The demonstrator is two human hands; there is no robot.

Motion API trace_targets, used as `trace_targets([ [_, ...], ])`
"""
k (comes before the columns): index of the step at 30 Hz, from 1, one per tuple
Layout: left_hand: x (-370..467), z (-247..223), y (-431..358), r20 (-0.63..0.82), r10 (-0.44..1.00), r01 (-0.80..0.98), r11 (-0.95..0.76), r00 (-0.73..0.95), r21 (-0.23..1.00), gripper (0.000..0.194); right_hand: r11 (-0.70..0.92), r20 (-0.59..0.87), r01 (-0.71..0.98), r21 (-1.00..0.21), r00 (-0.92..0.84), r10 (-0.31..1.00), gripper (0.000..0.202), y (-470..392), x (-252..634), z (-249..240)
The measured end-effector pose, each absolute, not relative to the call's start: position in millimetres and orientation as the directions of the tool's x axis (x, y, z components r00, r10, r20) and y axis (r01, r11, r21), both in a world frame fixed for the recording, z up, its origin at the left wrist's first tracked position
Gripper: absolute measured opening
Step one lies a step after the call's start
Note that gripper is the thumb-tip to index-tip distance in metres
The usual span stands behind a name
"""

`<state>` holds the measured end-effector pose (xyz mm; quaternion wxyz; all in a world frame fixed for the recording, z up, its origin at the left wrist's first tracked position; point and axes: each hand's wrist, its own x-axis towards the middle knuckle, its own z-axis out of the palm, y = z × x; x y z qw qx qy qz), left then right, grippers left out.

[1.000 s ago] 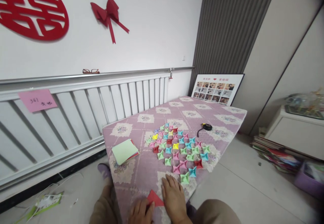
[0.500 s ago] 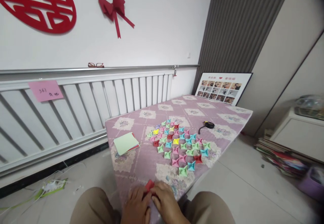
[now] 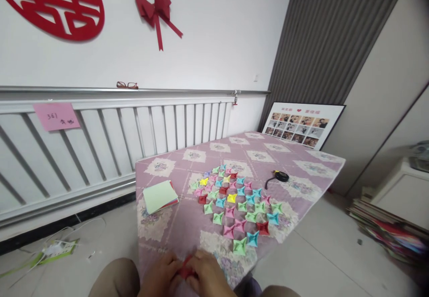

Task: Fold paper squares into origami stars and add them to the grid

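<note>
At the near end of the table a piece of red folded paper [image 3: 186,268] sits between my two hands, its shape partly covered by the fingers. My left hand [image 3: 161,273] grips its left side, and my right hand [image 3: 207,273] grips its right side with bent fingers. Beyond them, several small folded paper pieces [image 3: 240,246] in green, pink, blue, red and yellow stand in slanting rows. To the left lies a stack of paper sheets [image 3: 160,197], pale green on top with red showing beneath.
The table [image 3: 174,230] wears a purple floral cloth. A black tape measure [image 3: 281,176] lies beyond the folded pieces at right. A white radiator [image 3: 157,129] runs along the wall behind. A photo board [image 3: 298,125] leans at the far end. My knee [image 3: 117,279] is below the left edge.
Both hands have shifted slightly left and down in view with the red paper. It lay flatter under the fingers before; now it is held between both hands. The view has tilted a little.
</note>
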<state>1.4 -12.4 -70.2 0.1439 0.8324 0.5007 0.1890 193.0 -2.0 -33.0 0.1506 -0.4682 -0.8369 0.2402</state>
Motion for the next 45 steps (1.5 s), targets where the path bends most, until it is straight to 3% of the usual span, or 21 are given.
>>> trace_targets([
  [4,-1.6,-81.8,-8.8,0.202,0.871,0.783,-0.491,0.447,0.382,0.024,0.406,0.014,0.714,-0.570,-0.486,0.874,0.020,-0.2,195.8,-38.2],
  [8,2.0,-64.4,-10.6,0.055,0.911,0.815,-0.392,0.409,0.427,0.026,0.410,0.054,0.702,-0.583,-0.470,0.881,0.031,0.1,195.4,-40.1],
  [11,6.2,-49.2,-12.2,0.001,0.925,0.830,-0.341,0.379,0.442,0.023,0.420,0.090,0.682,-0.598,-0.464,0.881,0.027,1.5,193.6,-41.9],
  [18,9.7,-43.2,-16.7,0.052,0.944,0.819,-0.308,0.324,0.485,0.020,0.409,0.131,0.687,-0.600,-0.420,0.898,0.021,-4.3,189.7,-31.1],
  [26,8.3,-40.4,-18.8,0.092,0.947,0.775,-0.307,0.309,0.553,0.024,0.440,0.187,0.733,-0.519,-0.404,0.895,0.023,-9.4,181.6,-27.3],
  [31,7.8,-46.0,-18.2,0.134,0.968,0.652,-0.242,0.211,0.718,0.024,0.447,0.236,0.759,-0.474,-0.380,0.895,0.021,-9.1,179.4,-38.2],
  [34,10.8,-48.3,-15.3,0.109,0.994,0.461,-0.103,0.012,0.882,0.026,0.481,0.363,0.662,-0.574,-0.321,0.875,0.020,-10.4,180.7,-38.9],
  [37,17.8,-44.9,-13.3,0.037,0.997,0.187,-0.025,-0.062,0.982,0.045,0.470,0.418,0.476,-0.743,-0.219,0.882,0.021,-12.7,179.9,-37.6],
  [41,31.3,-33.8,-15.8,-0.008,0.996,0.003,0.008,0.094,1.000,0.027,0.341,0.319,0.266,-0.902,-0.123,0.940,0.025,-17.7,173.2,-39.5],
  [45,37.6,-30.1,-19.1,-0.079,0.995,-0.016,0.080,0.060,0.997,0.020,0.197,0.184,0.166,-0.966,-0.094,0.978,0.030,-23.3,168.7,-38.1],
])
